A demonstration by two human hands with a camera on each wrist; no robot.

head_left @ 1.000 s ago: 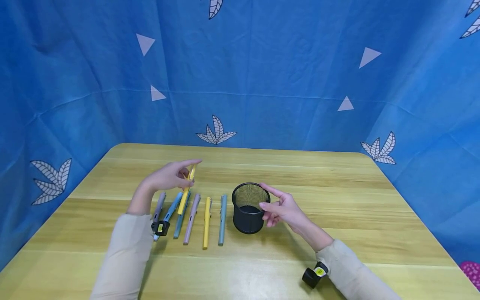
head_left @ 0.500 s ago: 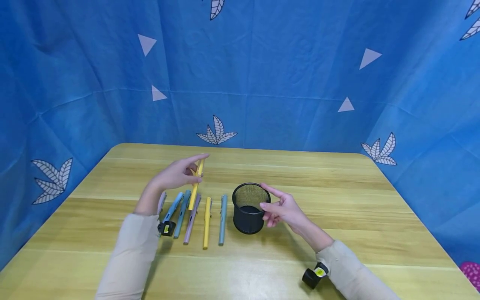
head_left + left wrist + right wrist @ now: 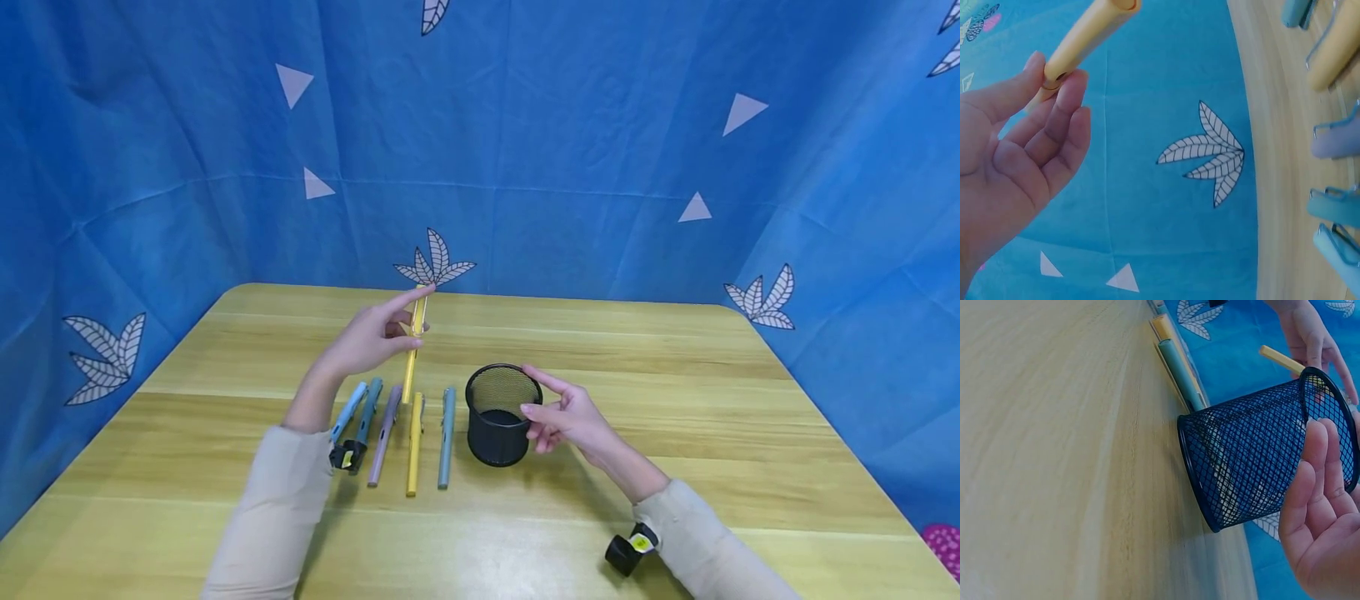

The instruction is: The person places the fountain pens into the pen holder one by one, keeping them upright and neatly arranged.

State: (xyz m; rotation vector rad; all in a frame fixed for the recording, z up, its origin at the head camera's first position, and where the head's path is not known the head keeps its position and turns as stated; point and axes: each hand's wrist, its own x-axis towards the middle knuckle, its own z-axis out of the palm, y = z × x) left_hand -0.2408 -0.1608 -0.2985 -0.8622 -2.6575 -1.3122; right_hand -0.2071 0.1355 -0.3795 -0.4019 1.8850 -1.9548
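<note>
The left hand (image 3: 367, 342) pinches a yellow plastic pen (image 3: 412, 354) loosely, so it may slip, while the relaxed right hand (image 3: 566, 417) steadies the black mesh cup (image 3: 501, 415).

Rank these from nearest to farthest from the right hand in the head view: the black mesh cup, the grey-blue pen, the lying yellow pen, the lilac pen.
From the right hand:
1. Black mesh cup, touching its fingers, just to its left.
2. Grey-blue pen, lying left of the cup.
3. Lying yellow pen, next one leftward.
4. Lilac pen, farther left still.
</note>
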